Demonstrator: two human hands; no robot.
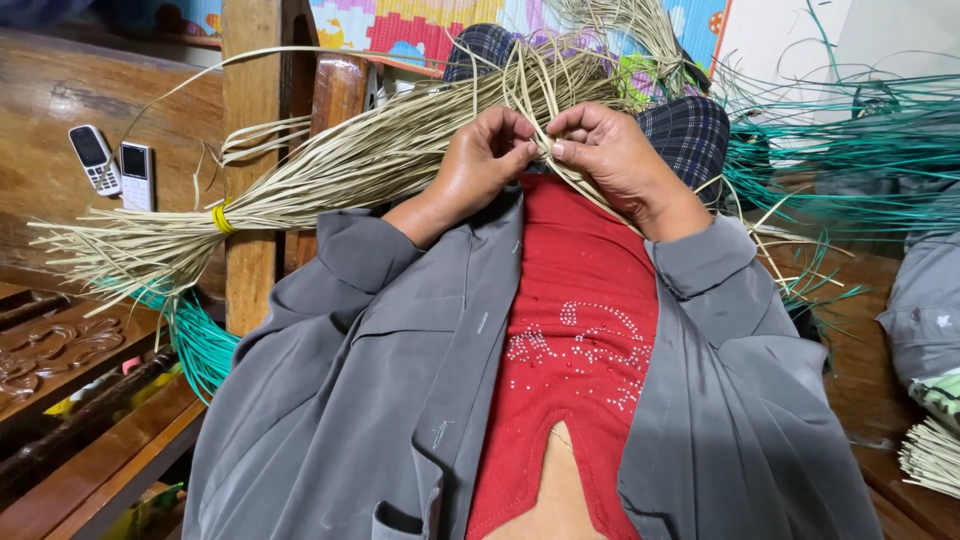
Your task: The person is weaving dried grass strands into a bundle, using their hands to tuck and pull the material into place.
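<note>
Closest to us, at six o'clock, our red top (585, 330) with its small beads shows between the open sides of our grey jacket (400, 400). Beyond it, near twelve o'clock, our two hands meet just above the chest. Our left hand (480, 160) has its fingers curled in, thumb and forefinger pinched on thin pale straw strips (540, 100). Our right hand (615, 150) faces it, knuckle to knuckle, its fingertips nipping the same strips where they cross; the two hands touch at the thumbs. From the pinch the strips fan upward toward twelve o'clock over a dark checked cloth (695, 135).

At nine to ten o'clock a thick bundle of the same pale straw (300, 180) lies slantwise, bound near its loose end by a yellow band (221, 219), and crosses an upright wooden post (250, 150). Under its frayed end, at about eight o'clock, a bunch of green strips (205, 350) hangs down. Farther out at ten o'clock two small push-button phones (115, 170) rest side by side on a wooden surface (50, 110). At two to three o'clock more green strands (850, 150) spread in long lines, well apart from our hands. At four o'clock, by the edge, the cut ends of another pale bundle (932, 458) show. A bright patterned mat (420, 25) lies at twelve o'clock.
</note>
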